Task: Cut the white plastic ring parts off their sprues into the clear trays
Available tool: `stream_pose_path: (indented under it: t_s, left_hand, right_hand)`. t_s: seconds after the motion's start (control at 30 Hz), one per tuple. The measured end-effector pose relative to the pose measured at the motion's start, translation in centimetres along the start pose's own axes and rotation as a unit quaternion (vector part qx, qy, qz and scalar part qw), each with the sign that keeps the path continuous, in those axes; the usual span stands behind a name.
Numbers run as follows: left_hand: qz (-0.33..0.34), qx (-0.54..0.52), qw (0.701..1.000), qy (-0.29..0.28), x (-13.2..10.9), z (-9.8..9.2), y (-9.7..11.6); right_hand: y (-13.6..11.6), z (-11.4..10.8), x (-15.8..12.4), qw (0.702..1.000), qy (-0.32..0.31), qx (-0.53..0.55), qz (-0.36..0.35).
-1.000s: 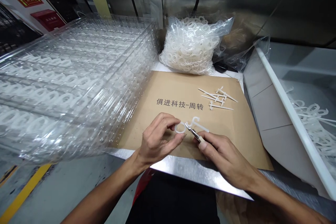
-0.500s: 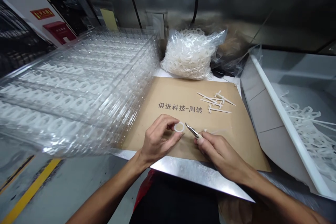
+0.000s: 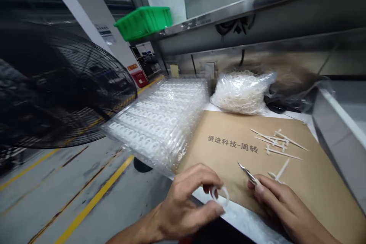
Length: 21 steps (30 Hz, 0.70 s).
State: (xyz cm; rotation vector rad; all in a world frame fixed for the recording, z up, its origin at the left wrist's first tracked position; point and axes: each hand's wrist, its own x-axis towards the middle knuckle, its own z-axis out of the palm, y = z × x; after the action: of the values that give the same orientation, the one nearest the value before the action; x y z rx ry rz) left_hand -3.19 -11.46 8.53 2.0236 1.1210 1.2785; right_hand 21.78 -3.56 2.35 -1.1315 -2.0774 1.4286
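Fingers (image 3: pixel 210 212) of left hand (image 3: pixel 188 202) pinch white ring (image 3: pixel 227 197) by tabletop's (image 3: pixel 248 219) near edge. Right hand (image 3: pixel 283 207) grips pointed tool (image 3: pixel 248 174) over cardboard (image 3: pixel 221 164); white plastic piece (image 3: pixel 282 170) lies just beyond.

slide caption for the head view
Left hand holding a white ring, right hand holding a metal tool over brown cardboard.

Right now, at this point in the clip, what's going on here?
A person is working at a bench with both hands. The left hand holds a white ring between thumb and fingers, and the right hand grips a tool with a pointed metal tip, apart from the ring. On the cardboard, a loose white piece lies near the right hand, with a small pile of thin white pieces beyond it. Clear trays stand to the left.
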Motion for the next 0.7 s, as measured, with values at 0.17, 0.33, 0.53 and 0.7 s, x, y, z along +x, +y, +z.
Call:
stream_pose_path:
  t_s: [0.17, 0.33, 0.53, 0.7]
  left_hand:
    - [-0.044, 0.019, 0.999, 0.018, -0.2, -6.4, 3.6]
    - [-0.088, 0.241, 0.966, 0.046, 3.6, -16.1, 1.2]
    - [-0.114, 0.45, 0.885, -0.037, 9.2, -23.1, -6.4]
    - [-0.126, 0.489, 0.856, -0.108, 11.2, -22.9, -9.4]
  right_hand:
    - [0.4, 0.7, 0.1, 0.999, 0.042, 0.035, -0.002]
    - [0.9, 0.7, 0.1, 0.997, 0.061, 0.054, -0.005]
    - [1.2, 0.7, 0.5, 0.997, 0.058, 0.057, -0.018]
    - [0.5, 1.0, 0.3, 0.996, 0.068, 0.053, -0.036]
